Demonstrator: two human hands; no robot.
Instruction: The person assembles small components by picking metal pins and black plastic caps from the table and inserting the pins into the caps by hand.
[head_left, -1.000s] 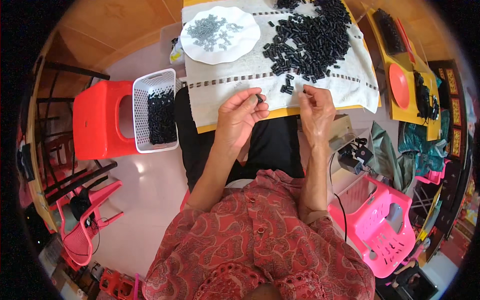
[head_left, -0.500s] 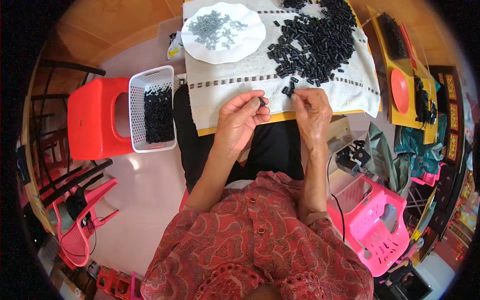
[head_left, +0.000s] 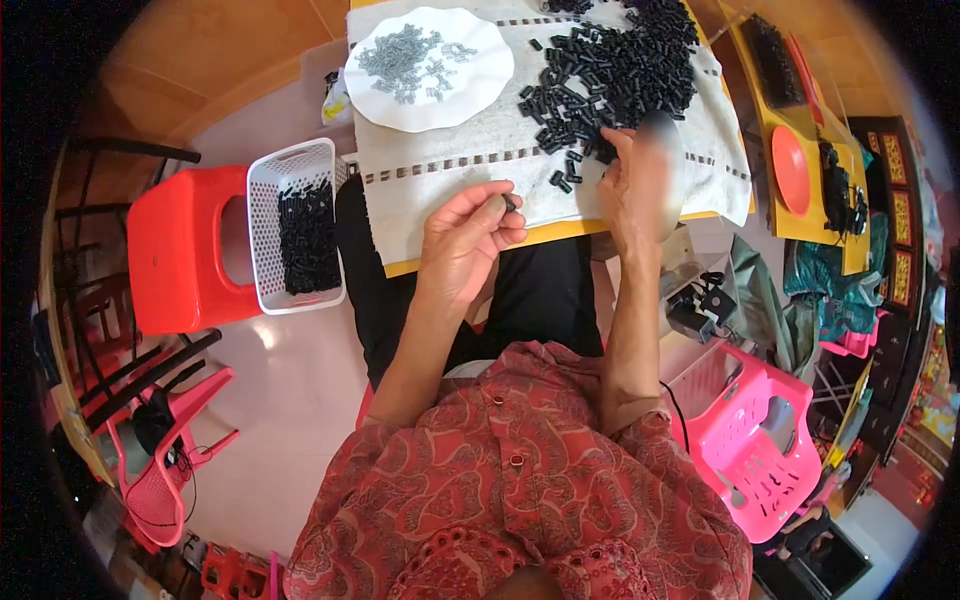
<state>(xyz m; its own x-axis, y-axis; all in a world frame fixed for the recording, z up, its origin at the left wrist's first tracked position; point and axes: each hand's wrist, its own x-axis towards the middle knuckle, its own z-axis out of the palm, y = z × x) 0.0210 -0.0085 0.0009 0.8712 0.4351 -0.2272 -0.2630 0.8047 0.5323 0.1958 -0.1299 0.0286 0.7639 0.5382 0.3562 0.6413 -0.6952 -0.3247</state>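
Between the thumb and fingertips of my left hand (head_left: 465,240) is a small black plastic piece (head_left: 509,203), held above the cloth's near edge. My right hand (head_left: 632,195) reaches to the near edge of a large heap of short black tubular pieces (head_left: 620,85). Its thumb and index finger look apart with nothing visible between them; a blurred patch hides its outer side. Several loose black pieces (head_left: 566,178) lie on the cloth between my hands. Farther left, a white scalloped plate (head_left: 440,118) carries a pile of small clear pieces (head_left: 400,62).
A whitish cloth (head_left: 420,200) covers the yellow-edged board (head_left: 405,268) before me. At left, a white perforated basket (head_left: 263,230) of black pieces stands by a red stool (head_left: 180,250). At right are a pink chair (head_left: 765,440) and a board with a red oval dish (head_left: 790,170).
My right hand has left the loose pieces near the board's edge and moved forward to the heap. My left hand still holds its black piece. The whole view has shifted slightly.
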